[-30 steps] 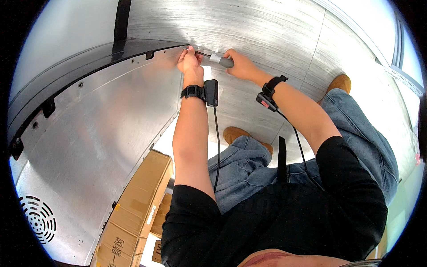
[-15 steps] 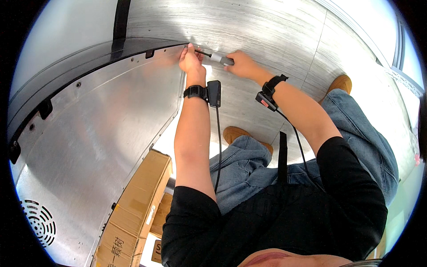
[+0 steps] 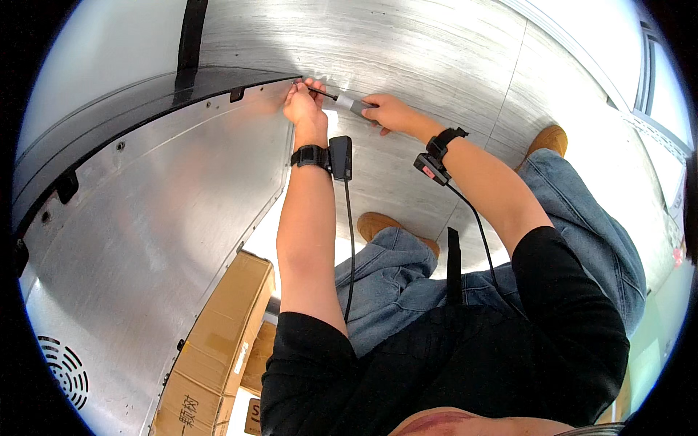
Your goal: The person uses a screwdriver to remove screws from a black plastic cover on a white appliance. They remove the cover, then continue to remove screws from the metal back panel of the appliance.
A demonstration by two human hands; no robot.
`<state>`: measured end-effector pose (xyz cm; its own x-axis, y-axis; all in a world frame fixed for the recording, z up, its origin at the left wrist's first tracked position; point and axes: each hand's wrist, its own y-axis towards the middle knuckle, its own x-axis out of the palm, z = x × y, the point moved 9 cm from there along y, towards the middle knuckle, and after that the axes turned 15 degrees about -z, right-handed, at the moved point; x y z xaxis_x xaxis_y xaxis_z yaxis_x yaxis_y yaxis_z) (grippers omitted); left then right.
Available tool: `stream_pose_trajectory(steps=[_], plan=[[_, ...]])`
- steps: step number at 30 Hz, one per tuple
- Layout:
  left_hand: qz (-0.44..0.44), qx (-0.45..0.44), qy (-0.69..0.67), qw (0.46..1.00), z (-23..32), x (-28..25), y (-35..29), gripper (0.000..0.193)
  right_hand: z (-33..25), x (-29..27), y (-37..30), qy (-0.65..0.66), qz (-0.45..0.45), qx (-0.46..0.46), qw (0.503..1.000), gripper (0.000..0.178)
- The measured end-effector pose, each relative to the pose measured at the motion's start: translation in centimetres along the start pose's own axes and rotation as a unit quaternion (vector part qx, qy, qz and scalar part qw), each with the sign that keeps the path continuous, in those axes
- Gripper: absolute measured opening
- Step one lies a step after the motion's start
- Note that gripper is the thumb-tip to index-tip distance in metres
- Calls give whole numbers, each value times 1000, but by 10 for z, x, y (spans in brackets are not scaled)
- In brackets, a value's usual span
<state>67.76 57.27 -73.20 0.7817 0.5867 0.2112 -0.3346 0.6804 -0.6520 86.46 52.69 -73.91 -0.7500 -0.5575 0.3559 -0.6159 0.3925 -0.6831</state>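
At the far corner of a large silver metal panel (image 3: 167, 174), my left hand (image 3: 305, 107) is closed, its fingers pinched around the tip end of a screwdriver. What lies between those fingertips is too small to make out. My right hand (image 3: 394, 114) grips the thick grey handle of the screwdriver (image 3: 352, 105) from the right. Its thin dark shaft points left toward the panel's corner, where the left fingers partly hide the tip.
A long cardboard box (image 3: 214, 341) stands along the panel's near edge. Round vent slots (image 3: 65, 370) pierce the panel at lower left. Dark clips and screw holes line its black-edged rim. Cables run from devices strapped to both wrists. My shoes (image 3: 547, 139) rest on the grey plank floor (image 3: 407, 43).
The whole view has shifted slightly. The screwdriver's handle sits a little lower and closer to the panel, its shaft at a steeper slant. My left fingers have curled differently near the tip.
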Motion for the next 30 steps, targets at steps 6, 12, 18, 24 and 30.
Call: stream_pose_trajectory(steps=[6, 12, 18, 24, 30], plan=[[40, 3, 83, 996, 2, 0, -4, 6, -17, -6, 0, -321, 130, -103, 933, 42], [15, -11, 66, 998, 3, 5, -5, 4, -8, -6, -1, -131, 67, -67, 987, 43], [-15, -5, 6, 1000, 1, 15, -5, 6, -4, -7, -1, -30, -22, -1, 999, 43], [-2, -25, -5, 1000, -1, 18, -6, 6, -29, -17, -9, -343, 113, -93, 928, 47], [3, -28, 76, 997, 3, 18, -4, 4, -32, -17, -16, -266, 98, -73, 956, 54]])
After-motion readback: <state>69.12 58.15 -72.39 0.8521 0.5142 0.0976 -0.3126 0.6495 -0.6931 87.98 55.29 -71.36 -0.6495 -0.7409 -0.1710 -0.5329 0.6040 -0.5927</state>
